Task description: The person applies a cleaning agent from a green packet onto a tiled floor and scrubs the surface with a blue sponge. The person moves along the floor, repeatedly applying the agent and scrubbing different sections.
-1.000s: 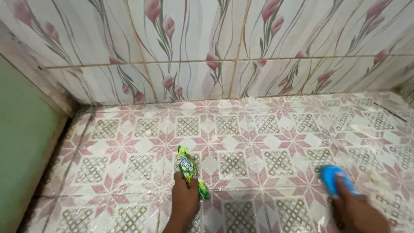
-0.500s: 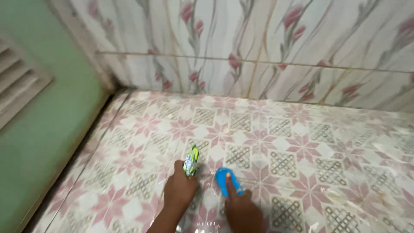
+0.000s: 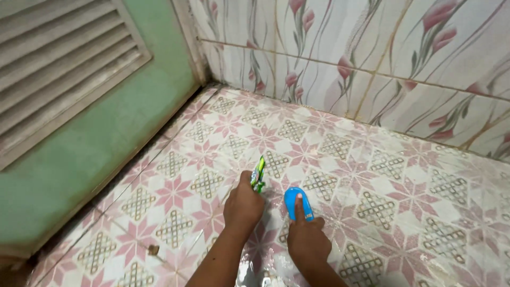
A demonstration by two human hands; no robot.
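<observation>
A green sachet (image 3: 258, 174) is clamped in the left hand (image 3: 243, 204) at lower centre of the frame. Just right of it, a blue scrubber (image 3: 294, 202) is pressed onto the wet tiled floor (image 3: 175, 191) by the right hand (image 3: 307, 240).

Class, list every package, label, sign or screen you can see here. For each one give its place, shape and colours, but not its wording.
Sachet: the only package, held in the grip of the left hand above the tiled floor; small, flat and narrow, green and yellow with white print.
No labels, signs or screens show elsewhere.
</observation>
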